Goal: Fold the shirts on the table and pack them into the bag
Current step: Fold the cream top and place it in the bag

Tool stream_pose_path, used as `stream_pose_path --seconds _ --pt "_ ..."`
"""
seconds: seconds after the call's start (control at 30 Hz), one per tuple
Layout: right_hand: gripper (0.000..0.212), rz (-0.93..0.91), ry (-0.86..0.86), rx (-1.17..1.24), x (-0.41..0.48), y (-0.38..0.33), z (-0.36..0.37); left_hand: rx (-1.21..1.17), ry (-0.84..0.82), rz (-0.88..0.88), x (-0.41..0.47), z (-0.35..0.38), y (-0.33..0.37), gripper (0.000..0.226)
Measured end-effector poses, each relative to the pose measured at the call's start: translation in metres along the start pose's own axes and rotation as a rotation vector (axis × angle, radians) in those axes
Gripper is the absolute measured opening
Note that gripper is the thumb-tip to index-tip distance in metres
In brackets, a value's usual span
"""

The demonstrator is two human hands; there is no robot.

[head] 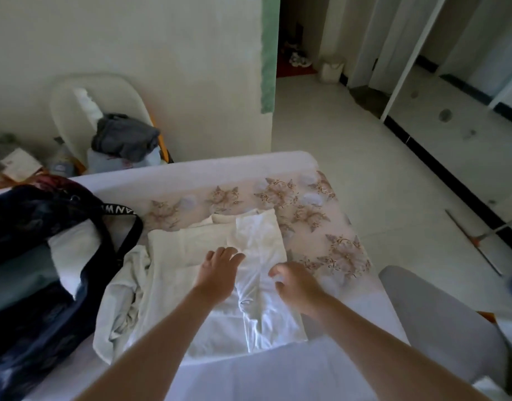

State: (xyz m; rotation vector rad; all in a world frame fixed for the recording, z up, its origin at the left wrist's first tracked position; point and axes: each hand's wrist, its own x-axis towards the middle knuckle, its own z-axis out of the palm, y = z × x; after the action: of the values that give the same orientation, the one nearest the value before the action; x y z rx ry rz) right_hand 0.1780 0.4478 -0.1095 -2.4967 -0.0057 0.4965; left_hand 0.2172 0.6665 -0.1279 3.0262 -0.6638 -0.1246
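table [249, 173]: shirt [260, 241] under left fingers [226, 254]

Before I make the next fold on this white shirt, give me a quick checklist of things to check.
1. The left hand lies flat on the shirt, pinning it: ok.
2. Right side of the shirt folded in over the middle: ok.
3. The right hand has hold of the cloth: cannot tell, its fingers are curled above the edge.
4. Left side folded in: not ok, it lies spread out.
5. The bag is open beside the shirt: ok.
6. The crumpled shirt is clear of the fold: not ok, it touches the left edge.
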Motion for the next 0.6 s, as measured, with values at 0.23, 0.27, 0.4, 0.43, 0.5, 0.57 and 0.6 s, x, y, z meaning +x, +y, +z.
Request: stream_pose_path --seconds 0.23,0.27,0.4,0.43,0.5,0.57,0.6 --pt "0.081 -0.214 -0.156 -0.449 -0.001 0.019 0.037 -0.061 -0.299 0.006 -0.005 0.039 0.018 0.065" --pt "0.081 -0.222 -0.146 -0.469 0.0 0.02 0.039 -0.08 -0.265 0.001 -0.009 0.044 0.016 0.066" --pt "0.079 -0.351 -0.072 -0.553 0.005 0.02 0.042 -0.117 -0.071 -0.13 -0.032 0.056 0.01 0.07" --pt "0.079 -0.367 -0.071 -0.574 0.008 0.019 0.046 -0.128 -0.059 -0.182 -0.041 0.06 0.007 0.074" --pt "0.08 -0.338 -0.079 -0.593 0.014 0.014 0.054 -0.138 -0.077 -0.268 -0.058 0.067 -0.002 0.084" --pt "0.084 -0.308 -0.088 -0.597 0.018 0.011 0.061 -0.128 -0.104 -0.289 -0.069 0.072 -0.014 0.092" --pt "0.088 -0.3 -0.103 -0.595 0.019 0.013 0.062 -0.133 -0.133 -0.283 -0.071 0.072 -0.017 0.096"
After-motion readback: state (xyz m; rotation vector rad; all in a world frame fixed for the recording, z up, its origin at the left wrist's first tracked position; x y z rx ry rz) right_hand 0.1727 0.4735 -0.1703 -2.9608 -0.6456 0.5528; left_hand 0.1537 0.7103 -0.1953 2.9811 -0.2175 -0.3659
